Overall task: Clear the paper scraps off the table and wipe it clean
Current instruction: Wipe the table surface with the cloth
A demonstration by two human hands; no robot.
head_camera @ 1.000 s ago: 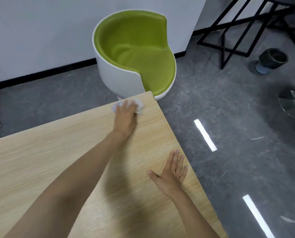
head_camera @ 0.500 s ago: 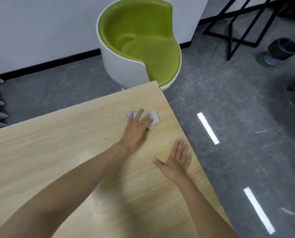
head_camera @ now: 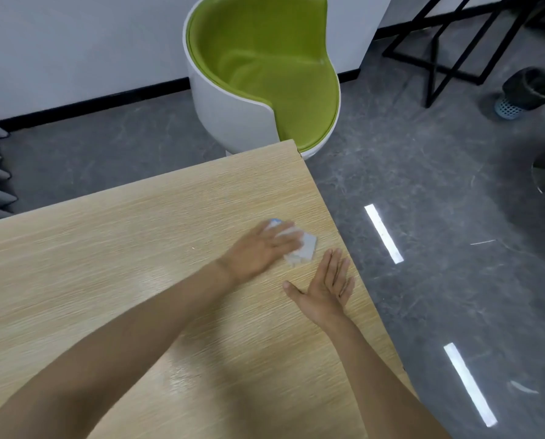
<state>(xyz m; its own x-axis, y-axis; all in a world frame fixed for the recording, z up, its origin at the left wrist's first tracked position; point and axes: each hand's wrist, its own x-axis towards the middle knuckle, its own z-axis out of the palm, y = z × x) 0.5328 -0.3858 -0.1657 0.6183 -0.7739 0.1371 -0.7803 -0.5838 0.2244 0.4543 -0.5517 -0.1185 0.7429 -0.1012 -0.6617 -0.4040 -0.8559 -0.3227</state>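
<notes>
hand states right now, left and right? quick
Left hand: open, fingers laid flat over the wiping cloth, pressing it onto the table; somewhat blurred.
Right hand: open, palm flat on the table, holding nothing.

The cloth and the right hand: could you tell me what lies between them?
In the head view, only a narrow strip of bare table separates the cloth from the right hand; nothing lies there.

We can read no text, label, brand or number here; the cloth [head_camera: 306, 248] under the left grip [head_camera: 258, 251] is too blurred to show any print.
</notes>
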